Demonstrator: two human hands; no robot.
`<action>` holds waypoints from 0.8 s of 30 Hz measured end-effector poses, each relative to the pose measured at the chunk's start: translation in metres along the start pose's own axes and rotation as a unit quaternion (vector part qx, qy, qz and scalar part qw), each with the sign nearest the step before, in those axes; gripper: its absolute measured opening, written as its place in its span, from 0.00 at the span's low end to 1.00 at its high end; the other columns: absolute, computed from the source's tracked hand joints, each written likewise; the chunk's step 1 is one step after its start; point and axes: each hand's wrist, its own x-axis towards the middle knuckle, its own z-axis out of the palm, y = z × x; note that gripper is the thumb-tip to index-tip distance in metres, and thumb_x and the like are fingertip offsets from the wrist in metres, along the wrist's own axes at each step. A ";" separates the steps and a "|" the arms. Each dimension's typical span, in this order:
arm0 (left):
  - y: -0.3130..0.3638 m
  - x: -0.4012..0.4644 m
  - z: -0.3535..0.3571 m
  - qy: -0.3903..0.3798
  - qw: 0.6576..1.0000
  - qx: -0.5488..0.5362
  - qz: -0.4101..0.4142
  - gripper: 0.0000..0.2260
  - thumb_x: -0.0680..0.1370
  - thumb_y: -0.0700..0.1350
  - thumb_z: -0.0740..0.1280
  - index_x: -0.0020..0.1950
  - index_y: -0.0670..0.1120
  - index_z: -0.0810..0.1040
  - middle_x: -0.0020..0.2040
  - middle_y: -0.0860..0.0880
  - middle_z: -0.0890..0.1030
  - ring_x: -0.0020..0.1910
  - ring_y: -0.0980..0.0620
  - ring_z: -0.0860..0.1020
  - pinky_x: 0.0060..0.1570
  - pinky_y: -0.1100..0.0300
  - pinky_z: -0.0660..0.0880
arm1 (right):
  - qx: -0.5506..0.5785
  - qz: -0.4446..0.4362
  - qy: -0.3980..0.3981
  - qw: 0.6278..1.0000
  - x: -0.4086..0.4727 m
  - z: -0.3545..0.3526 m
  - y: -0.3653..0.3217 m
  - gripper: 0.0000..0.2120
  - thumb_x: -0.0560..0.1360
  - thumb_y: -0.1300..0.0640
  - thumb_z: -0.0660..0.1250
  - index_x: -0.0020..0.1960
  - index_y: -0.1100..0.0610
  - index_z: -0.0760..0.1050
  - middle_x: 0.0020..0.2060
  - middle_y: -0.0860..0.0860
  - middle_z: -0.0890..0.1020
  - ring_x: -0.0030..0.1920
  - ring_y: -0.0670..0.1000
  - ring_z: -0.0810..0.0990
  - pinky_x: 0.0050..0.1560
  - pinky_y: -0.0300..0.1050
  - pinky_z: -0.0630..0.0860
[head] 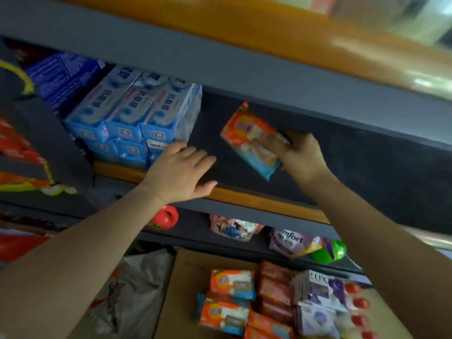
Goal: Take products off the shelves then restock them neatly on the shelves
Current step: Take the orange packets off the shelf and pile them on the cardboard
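My right hand (297,152) grips an orange and blue soap packet (249,140), holding it tilted in the bare dark part of the middle shelf (244,194). My left hand (181,170) lies flat with straight fingers on that shelf's front edge, fingertips beside the stacked blue and white toothpaste boxes (137,111). More orange packets (232,285), red soap packs (274,287) and purple and white LUX boxes (318,287) lie on a cardboard box (186,277) below.
The lower shelf carries a red bottle (166,217), a pink floral pouch (234,228), a purple Comfort pouch (293,242) and a green bottle (332,250). Red packages (17,148) fill the left bay. A grey plastic bag (137,289) lies beside the cardboard box.
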 end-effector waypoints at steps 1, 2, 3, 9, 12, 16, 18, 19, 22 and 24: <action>0.001 0.001 -0.005 -0.020 1.000 -0.018 -0.010 0.23 0.75 0.57 0.55 0.51 0.40 0.79 0.42 0.43 0.82 0.40 0.45 0.81 0.49 0.51 0.65 | 0.065 0.039 -0.017 0.997 -0.021 -0.005 -0.002 0.13 0.72 0.48 0.70 0.42 0.59 0.78 0.37 0.53 0.82 0.39 0.50 0.80 0.36 0.47 0.74; 0.003 0.001 -0.011 -0.035 0.998 -0.047 -0.024 0.24 0.75 0.57 0.55 0.53 0.39 0.78 0.44 0.42 0.82 0.42 0.44 0.81 0.51 0.51 0.66 | 0.121 0.074 -0.021 0.990 -0.041 -0.009 -0.003 0.10 0.72 0.50 0.70 0.40 0.57 0.78 0.37 0.52 0.82 0.39 0.51 0.82 0.36 0.47 0.75; 0.007 -0.001 -0.020 -0.041 0.995 -0.088 -0.036 0.24 0.75 0.57 0.55 0.55 0.39 0.77 0.48 0.41 0.82 0.46 0.43 0.80 0.52 0.51 0.68 | 0.168 0.108 -0.022 0.980 -0.061 -0.012 -0.004 0.08 0.73 0.52 0.69 0.39 0.55 0.78 0.35 0.50 0.83 0.38 0.49 0.83 0.35 0.45 0.77; 0.069 -0.035 -0.090 -0.134 0.755 -0.593 -0.245 0.21 0.77 0.57 0.54 0.64 0.47 0.69 0.51 0.53 0.78 0.50 0.59 0.76 0.52 0.65 0.71 | 0.325 0.257 -0.039 0.909 -0.156 -0.027 -0.002 0.18 0.64 0.48 0.74 0.48 0.57 0.78 0.40 0.51 0.84 0.40 0.49 0.84 0.40 0.46 0.80; 0.092 -0.040 -0.111 -0.209 0.619 -0.690 -0.313 0.17 0.75 0.60 0.59 0.60 0.53 0.69 0.46 0.54 0.78 0.44 0.58 0.79 0.45 0.61 0.75 | 0.353 0.275 -0.067 0.892 -0.191 -0.029 -0.001 0.23 0.59 0.49 0.76 0.50 0.56 0.77 0.42 0.51 0.84 0.43 0.49 0.84 0.45 0.46 0.79; 0.100 -0.045 -0.133 -0.210 0.560 -0.715 -0.361 0.06 0.76 0.47 0.66 0.51 0.55 0.73 0.48 0.53 0.80 0.44 0.57 0.79 0.40 0.64 0.76 | 0.449 0.289 -0.055 0.844 -0.223 -0.028 -0.011 0.11 0.65 0.58 0.70 0.47 0.53 0.75 0.37 0.48 0.84 0.39 0.47 0.83 0.41 0.43 0.81; 0.097 -0.049 -0.141 -0.217 0.554 -0.721 -0.354 0.08 0.75 0.43 0.66 0.52 0.55 0.73 0.50 0.54 0.79 0.47 0.57 0.79 0.40 0.67 0.76 | 0.474 0.294 -0.044 0.829 -0.236 -0.025 -0.015 0.11 0.69 0.62 0.69 0.51 0.56 0.75 0.39 0.51 0.84 0.39 0.48 0.83 0.42 0.44 0.81; 0.096 -0.052 -0.144 -0.224 0.544 -0.727 -0.353 0.11 0.75 0.41 0.67 0.53 0.55 0.73 0.51 0.54 0.79 0.49 0.57 0.78 0.40 0.66 0.77 | 0.440 0.278 -0.040 0.853 -0.242 -0.024 -0.016 0.13 0.69 0.63 0.70 0.52 0.56 0.75 0.42 0.53 0.84 0.40 0.48 0.83 0.42 0.43 0.81; 0.096 -0.063 -0.149 -0.242 0.527 -0.740 -0.340 0.17 0.73 0.35 0.68 0.54 0.55 0.73 0.53 0.52 0.78 0.51 0.55 0.78 0.45 0.61 0.78 | 0.244 0.140 -0.005 0.960 -0.258 -0.020 -0.015 0.16 0.68 0.64 0.73 0.51 0.51 0.74 0.46 0.51 0.81 0.44 0.43 0.81 0.42 0.33 0.77; 0.099 -0.070 -0.151 -0.255 0.523 -0.749 -0.318 0.18 0.69 0.38 0.73 0.55 0.54 0.75 0.52 0.51 0.78 0.50 0.56 0.78 0.48 0.61 0.76 | 0.140 0.024 0.017 0.990 -0.264 -0.018 -0.013 0.18 0.67 0.65 0.74 0.51 0.51 0.74 0.48 0.49 0.77 0.48 0.44 0.78 0.47 0.28 0.73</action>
